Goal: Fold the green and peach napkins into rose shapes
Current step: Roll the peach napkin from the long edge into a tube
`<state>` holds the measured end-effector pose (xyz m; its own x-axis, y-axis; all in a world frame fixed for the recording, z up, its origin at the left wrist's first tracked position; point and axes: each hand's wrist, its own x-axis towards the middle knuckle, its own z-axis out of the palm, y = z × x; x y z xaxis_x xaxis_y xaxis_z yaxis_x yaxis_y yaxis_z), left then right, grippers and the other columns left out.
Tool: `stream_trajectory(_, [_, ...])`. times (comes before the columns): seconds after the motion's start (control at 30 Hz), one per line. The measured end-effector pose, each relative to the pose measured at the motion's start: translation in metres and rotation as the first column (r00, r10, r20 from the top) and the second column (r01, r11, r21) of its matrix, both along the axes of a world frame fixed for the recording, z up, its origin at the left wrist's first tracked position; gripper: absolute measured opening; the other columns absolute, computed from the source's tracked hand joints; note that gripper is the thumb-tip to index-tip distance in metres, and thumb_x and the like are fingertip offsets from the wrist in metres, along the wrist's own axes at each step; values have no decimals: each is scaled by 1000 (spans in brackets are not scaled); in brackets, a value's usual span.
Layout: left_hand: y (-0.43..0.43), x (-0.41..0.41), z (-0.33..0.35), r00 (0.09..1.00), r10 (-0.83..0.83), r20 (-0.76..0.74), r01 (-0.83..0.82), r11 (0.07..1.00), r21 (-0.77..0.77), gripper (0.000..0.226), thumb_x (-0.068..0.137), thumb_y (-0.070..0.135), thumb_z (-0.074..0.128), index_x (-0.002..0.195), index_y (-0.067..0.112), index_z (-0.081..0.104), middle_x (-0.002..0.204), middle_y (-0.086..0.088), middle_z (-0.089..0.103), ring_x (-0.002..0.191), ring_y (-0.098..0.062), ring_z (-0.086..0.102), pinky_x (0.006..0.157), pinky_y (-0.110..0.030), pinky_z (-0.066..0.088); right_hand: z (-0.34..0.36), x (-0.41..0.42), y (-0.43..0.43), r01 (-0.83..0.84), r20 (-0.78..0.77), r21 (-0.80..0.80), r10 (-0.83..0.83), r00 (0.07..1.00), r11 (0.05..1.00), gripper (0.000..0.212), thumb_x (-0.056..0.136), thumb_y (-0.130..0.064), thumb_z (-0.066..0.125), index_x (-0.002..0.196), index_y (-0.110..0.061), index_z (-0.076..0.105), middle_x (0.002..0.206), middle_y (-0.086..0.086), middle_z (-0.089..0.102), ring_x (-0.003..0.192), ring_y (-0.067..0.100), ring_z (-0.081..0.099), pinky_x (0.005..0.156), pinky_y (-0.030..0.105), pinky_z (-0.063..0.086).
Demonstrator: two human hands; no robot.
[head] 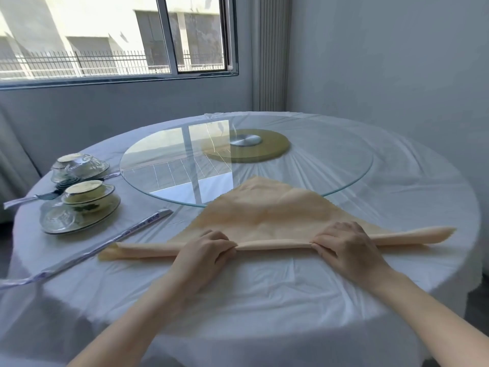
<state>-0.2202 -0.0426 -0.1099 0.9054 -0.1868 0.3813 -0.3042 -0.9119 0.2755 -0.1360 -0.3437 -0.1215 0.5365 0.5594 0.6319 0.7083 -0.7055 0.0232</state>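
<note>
On the near part of the round table (pixel 264 292), just in front of me, the peach napkin (pixel 267 215) lay as a triangle with its point aimed away from me, its tip resting on the edge of the glass turntable (pixel 330 165). Its long near edge was rolled into a narrow tube that ran left to right, the two ends sticking out flat past my hands. My left hand (pixel 203 254) had its fingers curled shut over the roll, pinching the fabric, and my right hand (pixel 346 246) gripped the roll the same way a little to the right, with a short stretch of bare tube between them. Both forearms reached in from the bottom of the view.

The table wore a white cloth under a thin clear plastic cover. Under the glass turntable sat a yellowish disc (pixel 251 152) with a metal hub at its centre. To my left, well apart from the napkin, stood two wrapped sets of bowls and plates (pixel 79 207), and a dark green rolled napkin (pixel 66 183) showed between them. A long wrapped pair of chopsticks (pixel 105 247) lay slanting near the napkin's left end.
</note>
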Motion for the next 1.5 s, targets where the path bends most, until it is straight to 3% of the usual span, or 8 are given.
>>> stream_trajectory(0.23, [-14,-19,9,998,-38,-48,36,998,-44,44,83,45,32,91,27,70,83,7,65,78,-16,60,65,-30,47,5,-14,-15,6,-19,11,-6,1000,1000,23,84,-33,48,72,-24,65,69,-12,63,72,8,55,78,26,34])
stream_trajectory(0.53, [-19,-6,9,964,253,-82,-262,957,-122,3,86,29,61,88,29,58,92,11,63,88,-17,58,74,-32,44,6,-5,6,200,-358,104,-150,922,974,18,70,-13,77,73,-24,63,72,-12,63,74,19,62,71,38,46])
stream_trajectory(0.63, [-16,-2,6,956,280,-93,-286,957,-55,4,87,29,60,88,27,62,95,11,60,93,-15,57,74,-29,41,3,-4,7,208,-373,119,-151,916,971,6,78,-23,67,73,-22,69,84,-7,69,84,21,65,77,38,48])
stream_trajectory(0.73, [-18,0,3,962,267,-66,-269,963,-30,9,89,28,57,89,25,66,96,11,59,96,-14,54,74,-28,39,1,-11,2,156,-329,39,-135,935,987,41,84,-44,39,89,-23,74,107,-2,70,101,21,64,91,42,45])
stream_trajectory(0.87, [-44,5,5,999,40,-10,-41,998,-47,35,91,37,36,99,20,65,103,5,63,98,-18,56,79,-34,46,2,-15,-1,95,-484,-158,-161,860,983,83,74,-62,2,134,-27,47,144,-12,41,138,4,26,114,28,6])
stream_trajectory(1.07, [-112,30,2,977,-212,28,210,976,63,50,86,35,24,97,6,63,104,-11,65,102,-20,50,86,-28,36,0,-15,-2,92,-522,-199,-185,833,976,88,69,-61,-3,142,-28,32,152,-12,27,141,-1,13,112,21,-3])
stream_trajectory(1.23, [-120,32,-11,967,-126,-221,164,973,163,92,72,59,-7,145,13,23,155,-2,22,144,-18,15,113,-31,13,1,-14,-2,85,-537,-250,-211,817,964,91,67,-59,-9,148,-27,19,156,-11,15,142,0,4,110,20,-7])
stream_trajectory(1.5, [-123,29,-15,959,-59,-277,131,960,249,90,75,66,-8,150,17,1,159,0,-2,145,-13,-6,117,-31,0,6,-12,-24,145,-569,-347,-331,752,926,73,66,-78,-11,136,-61,0,157,-11,-6,143,11,-13,114,39,-11])
